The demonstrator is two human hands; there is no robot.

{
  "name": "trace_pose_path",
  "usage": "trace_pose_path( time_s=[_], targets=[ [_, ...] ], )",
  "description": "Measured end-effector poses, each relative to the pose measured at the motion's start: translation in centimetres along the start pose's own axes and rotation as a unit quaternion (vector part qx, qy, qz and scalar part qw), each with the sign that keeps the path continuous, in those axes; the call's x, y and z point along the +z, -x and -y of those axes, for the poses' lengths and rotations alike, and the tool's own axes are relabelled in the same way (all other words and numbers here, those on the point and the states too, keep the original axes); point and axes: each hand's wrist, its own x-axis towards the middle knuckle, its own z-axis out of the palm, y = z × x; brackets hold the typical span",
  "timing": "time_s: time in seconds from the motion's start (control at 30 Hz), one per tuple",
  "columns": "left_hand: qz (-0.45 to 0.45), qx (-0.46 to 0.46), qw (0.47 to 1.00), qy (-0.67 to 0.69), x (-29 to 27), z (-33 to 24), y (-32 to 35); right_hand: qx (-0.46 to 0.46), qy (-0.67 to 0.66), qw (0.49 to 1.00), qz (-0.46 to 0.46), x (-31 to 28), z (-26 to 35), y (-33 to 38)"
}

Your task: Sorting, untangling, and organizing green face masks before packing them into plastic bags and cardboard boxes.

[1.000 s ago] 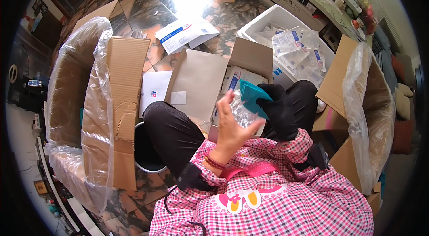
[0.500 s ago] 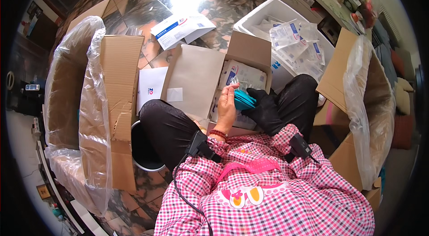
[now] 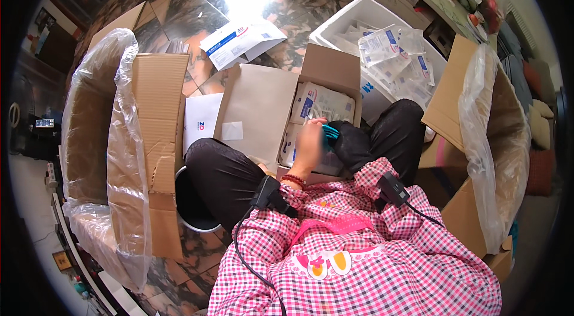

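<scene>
My right hand, in a black glove, grips a small stack of teal face masks over the open cardboard box between my legs. Bare and wearing a red bead bracelet, my left hand is closed at the near side of the masks, where pale ear loops stick up by its fingertips. Motion smears part of this hand, and it hides much of the stack. Beneath both hands, clear printed packets lie inside the cardboard box.
A white foam box with several clear bags stands at the far right. Large cartons lined with plastic flank me, a left carton and a right carton. A printed white box lies on the floor; a bin sits beside my left knee.
My left hand has turned and come down over the masks, covering more of them. The stack is lower and closer to my right palm. The boxes are unchanged.
</scene>
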Motion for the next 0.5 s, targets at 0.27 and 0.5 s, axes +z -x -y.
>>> trace_pose_path(
  time_s=[0.27, 0.5],
  targets=[
    [0.104, -0.014, 0.991, -0.088, -2.2, -3.0, 0.6, -0.031, 0.039, 0.997, 0.066, -2.5, 0.2, -1.8],
    [0.160, 0.193, 0.936, -0.249, -5.2, -12.1, -1.0, -0.024, -0.197, 0.966, 0.164, -12.3, 3.6, -3.1]
  ],
)
